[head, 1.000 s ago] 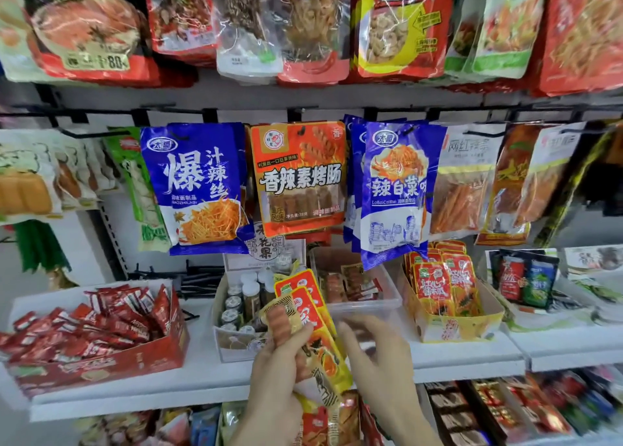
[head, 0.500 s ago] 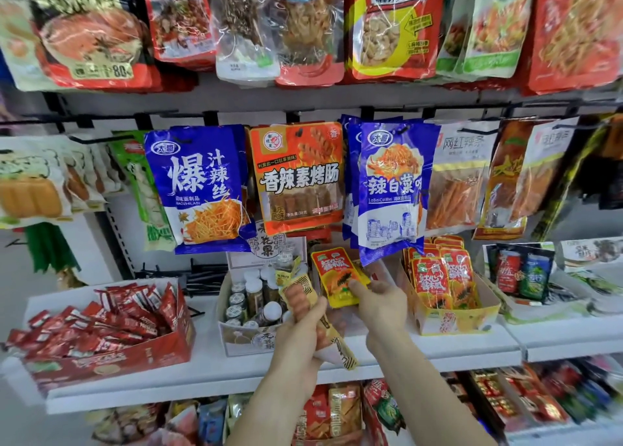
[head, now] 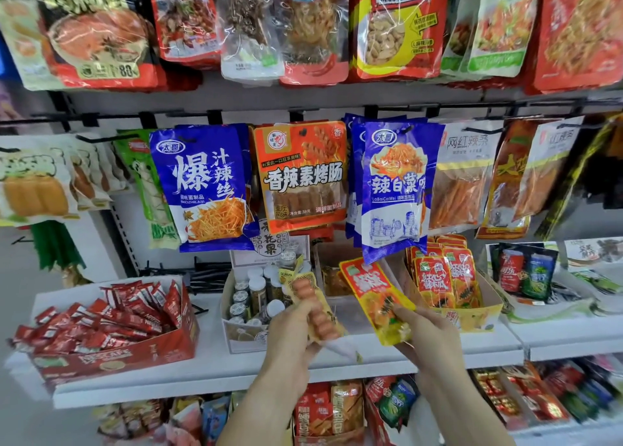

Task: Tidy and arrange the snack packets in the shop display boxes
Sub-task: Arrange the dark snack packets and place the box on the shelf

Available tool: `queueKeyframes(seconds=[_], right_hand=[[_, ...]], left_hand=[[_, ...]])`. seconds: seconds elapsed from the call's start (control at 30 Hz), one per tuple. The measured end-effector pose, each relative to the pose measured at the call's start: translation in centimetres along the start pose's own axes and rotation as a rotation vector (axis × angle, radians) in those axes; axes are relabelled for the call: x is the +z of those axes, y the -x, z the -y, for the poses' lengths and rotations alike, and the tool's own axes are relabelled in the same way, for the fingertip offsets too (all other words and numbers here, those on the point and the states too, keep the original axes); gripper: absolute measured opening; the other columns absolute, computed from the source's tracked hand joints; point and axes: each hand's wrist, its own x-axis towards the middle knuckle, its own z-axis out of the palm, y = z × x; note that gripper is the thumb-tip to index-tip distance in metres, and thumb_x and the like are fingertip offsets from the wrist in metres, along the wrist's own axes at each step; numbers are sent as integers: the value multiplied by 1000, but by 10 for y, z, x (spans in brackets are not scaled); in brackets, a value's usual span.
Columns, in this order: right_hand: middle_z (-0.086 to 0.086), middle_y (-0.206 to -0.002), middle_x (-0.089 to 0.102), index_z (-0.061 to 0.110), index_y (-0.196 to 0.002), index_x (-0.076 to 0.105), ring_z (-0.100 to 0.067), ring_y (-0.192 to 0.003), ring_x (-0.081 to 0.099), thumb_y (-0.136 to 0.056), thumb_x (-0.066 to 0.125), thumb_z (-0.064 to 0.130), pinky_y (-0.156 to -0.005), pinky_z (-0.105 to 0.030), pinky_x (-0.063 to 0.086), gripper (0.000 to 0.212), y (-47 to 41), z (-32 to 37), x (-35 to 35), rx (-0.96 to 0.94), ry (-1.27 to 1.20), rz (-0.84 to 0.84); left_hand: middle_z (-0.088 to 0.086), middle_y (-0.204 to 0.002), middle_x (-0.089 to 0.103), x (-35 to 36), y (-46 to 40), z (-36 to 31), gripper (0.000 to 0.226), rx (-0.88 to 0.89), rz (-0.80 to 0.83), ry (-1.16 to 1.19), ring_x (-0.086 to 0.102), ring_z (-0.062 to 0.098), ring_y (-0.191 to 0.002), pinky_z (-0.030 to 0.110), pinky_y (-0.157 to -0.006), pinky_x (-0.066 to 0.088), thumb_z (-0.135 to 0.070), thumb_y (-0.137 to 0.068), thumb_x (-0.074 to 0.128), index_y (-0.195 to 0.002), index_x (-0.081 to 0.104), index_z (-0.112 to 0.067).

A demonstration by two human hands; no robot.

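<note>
Hanging packets read 爆汁辣丝 on a blue bag (head: 205, 186), 香辣素烤肠 on an orange bag (head: 301, 176), 辣白菜 on another blue bag (head: 397, 189) and 麻辣花生 on a red peanut bag (head: 401, 24).

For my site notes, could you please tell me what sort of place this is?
Most likely a small snack shop: snack bags hang on wall hooks, open display boxes of packets stand on white shelves, and a red box holds coffee sachets.

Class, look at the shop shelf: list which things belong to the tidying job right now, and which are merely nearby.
In the job:
left hand holding the sausage packet
right hand holding the red-and-yellow packet
yellow display box of matching packets

Merely nearby:
red sachet box
box of small bottles
blue hanging bags
</note>
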Motion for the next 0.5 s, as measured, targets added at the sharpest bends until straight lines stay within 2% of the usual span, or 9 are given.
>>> queueKeyframes(seconds=[0.07,0.13,0.17,0.23,0.3,0.4,0.5], right_hand=[[-11,-93,72,3,-101,67,-24,-84,68,-89,73,10,-63,-33,53,15,8,4,-25,29,-35,-46],[-8,-90,70,4,-100,65,-22,-80,65,-91,72,10,-65,-35,51,13,15,10,-43,38,-52,-61],[-7,-89,69,4,-99,63,-22,-79,65,-91,72,10,-68,-36,52,14,17,13,-49,38,-58,-62],[-6,-91,69,6,-104,61,-23,-82,65,-89,74,10,-77,-41,53,20,18,16,-59,27,-73,-77],[-8,-96,72,4,-110,66,-27,-88,68,-87,76,11,-80,-43,55,27,15,16,-66,19,-74,-100],[-13,-98,74,3,-106,69,-28,-86,69,-87,75,10,-70,-37,54,22,13,16,-78,17,-89,-101],[-15,-91,72,4,-95,68,-28,-76,66,-88,73,8,-63,-34,51,9,14,19,-86,20,-112,-84]], left_hand=[[6,-74,71,3,-5,-4,20,123,-47,-84,66,19,-67,33,-67,51,-12,-92,70,-72,70,-17],[6,-84,76,11,-17,-11,14,214,-105,-127,70,21,-74,34,-68,54,-13,-85,79,-73,73,-17],[4,-84,77,15,-24,-14,11,238,-158,-164,71,20,-75,33,-68,57,-15,-80,84,-79,73,-18],[-4,-80,78,25,-41,-22,25,284,-229,-243,75,18,-79,37,-77,61,-23,-69,90,-88,72,-22],[-6,-77,77,33,-54,-27,28,308,-234,-273,75,18,-80,43,-82,61,-24,-66,90,-86,70,-24],[-2,-84,76,40,-78,-24,28,318,-270,-277,74,21,-83,45,-81,62,-21,-66,89,-84,68,-27],[-4,-91,73,46,-91,-19,35,368,-315,-432,72,23,-87,46,-82,61,-28,-65,87,-91,64,-29]])
